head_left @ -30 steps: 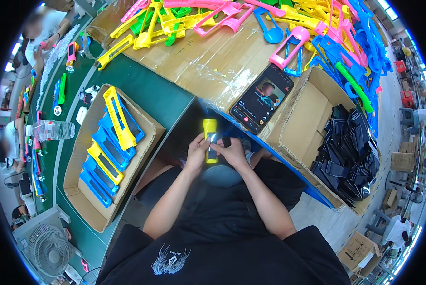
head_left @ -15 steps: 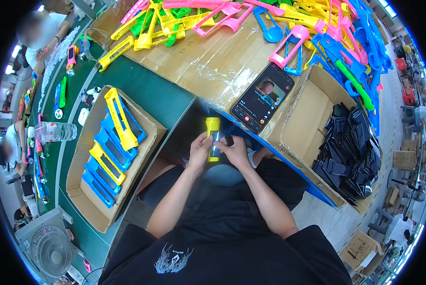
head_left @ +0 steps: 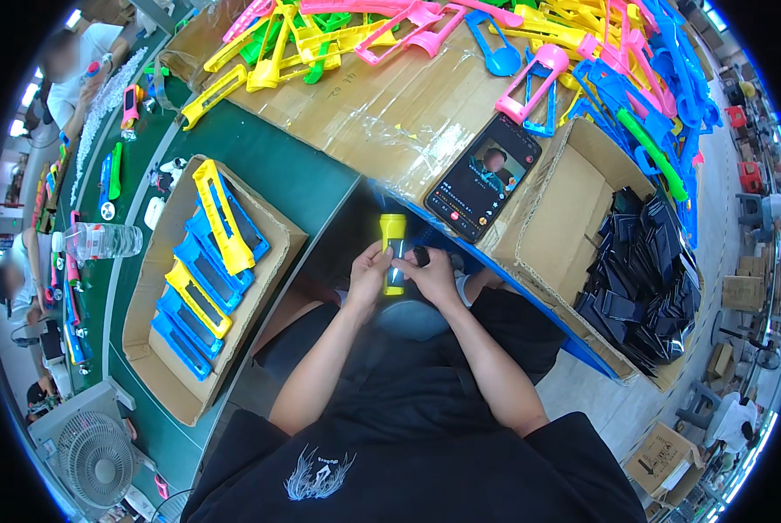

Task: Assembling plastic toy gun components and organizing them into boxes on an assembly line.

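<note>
One yellow casing point(head_left: 393, 225): held in front of the person's body, lengthwise away from it, wide round end farthest off; a long window runs down its face.
Left hand point(head_left: 370, 275): clamped on the casing's left side, thumb over its face.
Right hand point(head_left: 432, 279): thumb against the casing's right side, bent fingers closed on a small dark piece point(head_left: 421, 256) that sticks up beside it; its exact kind is hard to tell.
Left carton point(head_left: 171, 388): shallow, set aslant on the green tabletop point(head_left: 273, 157), with blue casings point(head_left: 200, 302) and yellow ones in a slanting row.
Phone point(head_left: 485, 179): face up on the brown cardboard point(head_left: 347, 118), screen lit, just beside the right carton point(head_left: 552, 228).
Black flat pieces point(head_left: 639, 292): heaped loosely in the near part of that right carton.
Pile point(head_left: 604, 52): pink, yellow, blue and green casings, tangled along the far side of the cardboard.
Water bottle point(head_left: 103, 241): clear, lying on its side at the left.
Fan point(head_left: 94, 458): grey, at the lower left.
Co-workers: partly visible along the left edge.
</note>
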A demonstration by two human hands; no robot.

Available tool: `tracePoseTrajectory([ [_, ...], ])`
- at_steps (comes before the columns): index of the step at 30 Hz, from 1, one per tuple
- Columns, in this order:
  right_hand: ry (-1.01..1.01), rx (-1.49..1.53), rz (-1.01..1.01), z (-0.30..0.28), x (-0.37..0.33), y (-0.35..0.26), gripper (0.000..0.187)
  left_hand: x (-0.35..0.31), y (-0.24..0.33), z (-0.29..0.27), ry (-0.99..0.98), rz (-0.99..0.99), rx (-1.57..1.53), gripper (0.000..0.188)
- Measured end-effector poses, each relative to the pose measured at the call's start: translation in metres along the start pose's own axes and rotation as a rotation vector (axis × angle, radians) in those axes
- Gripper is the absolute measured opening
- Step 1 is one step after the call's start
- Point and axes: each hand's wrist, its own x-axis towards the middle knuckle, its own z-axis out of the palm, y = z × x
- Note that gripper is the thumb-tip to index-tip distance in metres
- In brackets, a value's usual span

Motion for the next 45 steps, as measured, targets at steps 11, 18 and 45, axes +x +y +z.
tracePoseTrajectory([
  [11,0.004,-0.019,-0.023,0.003,0.001,0.006,0.024,0.001,-0.002,-0.002,0.003,-0.006,-0.018,0.027],
  [18,-0.091,0.038,0.014,-0.002,0.005,0.01,0.025,-0.006,0.007,0.007,0.023,0.007,-0.028,0.026],
  [45,-0.08,0.26,-0.042,-0.009,0.01,-0.012,0.03,0.001,0.004,0.001,-0.169,-0.087,-0.079,0.03],
])
